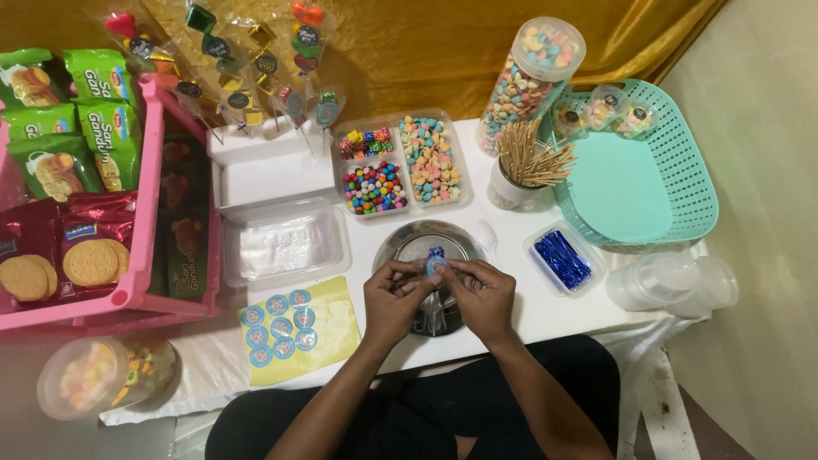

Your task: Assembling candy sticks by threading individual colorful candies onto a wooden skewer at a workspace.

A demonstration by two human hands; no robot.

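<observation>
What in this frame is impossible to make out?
- Head view: what the left hand and right hand pinch beside the round sticker; fingers cover it.
- Metal tray: lower half hidden by both hands.
- Pink rack: cut off by the left edge.

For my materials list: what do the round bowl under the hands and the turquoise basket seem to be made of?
Round bowl: probably steel, since it is grey, shiny and reflective. Turquoise basket: looks like moulded plastic, matte, with a uniform colour and lattice walls.
</observation>
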